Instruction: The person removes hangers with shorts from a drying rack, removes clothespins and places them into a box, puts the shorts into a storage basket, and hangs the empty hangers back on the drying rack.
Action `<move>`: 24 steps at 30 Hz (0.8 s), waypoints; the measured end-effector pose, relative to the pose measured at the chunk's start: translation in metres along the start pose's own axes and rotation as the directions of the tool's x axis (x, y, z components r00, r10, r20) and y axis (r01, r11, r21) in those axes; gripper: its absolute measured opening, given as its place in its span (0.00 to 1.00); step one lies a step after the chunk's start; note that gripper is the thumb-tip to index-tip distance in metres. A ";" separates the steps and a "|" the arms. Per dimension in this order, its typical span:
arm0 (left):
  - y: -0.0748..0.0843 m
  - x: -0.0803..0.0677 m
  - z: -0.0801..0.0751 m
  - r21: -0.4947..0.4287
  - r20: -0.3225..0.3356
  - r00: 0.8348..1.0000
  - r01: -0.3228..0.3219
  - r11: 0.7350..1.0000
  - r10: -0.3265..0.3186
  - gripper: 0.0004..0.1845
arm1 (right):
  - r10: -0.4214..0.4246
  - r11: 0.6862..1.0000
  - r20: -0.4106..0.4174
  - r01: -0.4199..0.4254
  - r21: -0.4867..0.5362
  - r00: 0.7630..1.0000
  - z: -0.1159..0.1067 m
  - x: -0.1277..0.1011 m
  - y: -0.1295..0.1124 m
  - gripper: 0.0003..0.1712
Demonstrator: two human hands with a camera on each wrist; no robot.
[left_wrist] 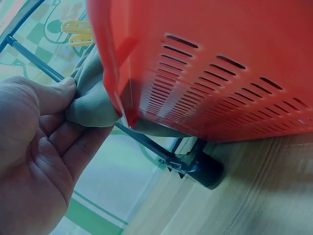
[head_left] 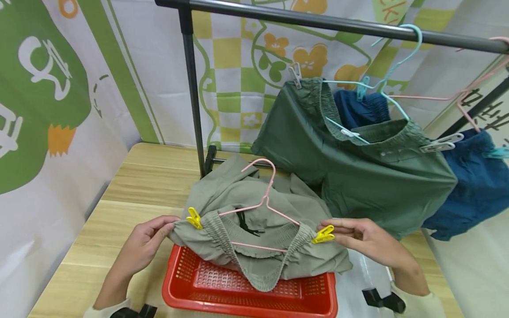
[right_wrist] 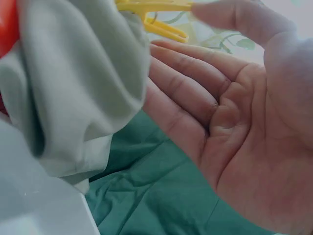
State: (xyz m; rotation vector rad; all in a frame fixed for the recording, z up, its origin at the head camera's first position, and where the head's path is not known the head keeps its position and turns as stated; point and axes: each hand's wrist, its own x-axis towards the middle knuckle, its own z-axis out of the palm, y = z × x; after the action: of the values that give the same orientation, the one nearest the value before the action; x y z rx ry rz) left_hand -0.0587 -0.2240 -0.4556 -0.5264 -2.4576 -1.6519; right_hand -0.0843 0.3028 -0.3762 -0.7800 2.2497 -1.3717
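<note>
Grey-green pants (head_left: 216, 194) with an elastic waistband and a dark drawstring lie over a red basket (head_left: 254, 307) and the table behind it. A pink hanger (head_left: 272, 182) sits in the waistband, with one yellow clothespin (head_left: 194, 219) at the left side and another yellow clothespin (head_left: 324, 235) at the right. My left hand (head_left: 145, 243) pinches the pants' cloth beside the left clothespin, thumb against fingers. With fingers straight behind the cloth, my right hand (right_wrist: 220, 112) lies palm in view; its thumb touches the end of the right clothespin (right_wrist: 159, 7).
A black rack (head_left: 192, 97) stands on the wooden table (head_left: 99, 234). From its bar hang dark green shorts (head_left: 358, 176) on a light blue hanger (head_left: 397, 62), and blue shorts (head_left: 473, 185) behind on another pink hanger (head_left: 463, 92). A whitish flat surface (head_left: 367, 282) lies right of the basket.
</note>
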 end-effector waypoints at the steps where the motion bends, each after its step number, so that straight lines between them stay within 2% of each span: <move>1: 0.000 0.000 -0.001 0.003 0.001 1.000 0.001 1.000 -0.001 0.13 | -0.001 1.000 -0.006 0.001 0.014 1.000 0.000 0.000 -0.002 0.23; 5: 0.000 0.000 -0.003 0.010 0.012 1.000 0.001 1.000 -0.001 0.13 | 0.018 1.000 -0.014 -0.018 0.021 1.000 0.003 0.000 -0.006 0.23; 11: -0.001 -0.002 -0.002 -0.019 0.038 0.999 0.001 1.000 0.000 0.13 | 0.035 0.998 -0.023 -0.037 -0.054 0.999 0.005 0.003 -0.008 0.19; 19: -0.003 -0.003 -0.003 -0.068 0.062 0.998 -0.014 0.998 0.018 0.14 | -0.049 0.986 -0.027 0.044 -0.158 0.998 0.007 0.004 -0.004 0.18; 24: -0.003 -0.003 -0.004 -0.080 0.079 0.997 -0.009 0.997 0.015 0.14 | -0.128 0.958 -0.073 0.105 -0.266 0.989 0.011 0.003 -0.007 0.19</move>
State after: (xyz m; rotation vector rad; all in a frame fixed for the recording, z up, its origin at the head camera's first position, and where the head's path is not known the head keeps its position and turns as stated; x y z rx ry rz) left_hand -0.0570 -0.2293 -0.4577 -0.6277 -2.4460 -1.7630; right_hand -0.0786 0.2910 -0.3753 -0.9692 2.5259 -1.1945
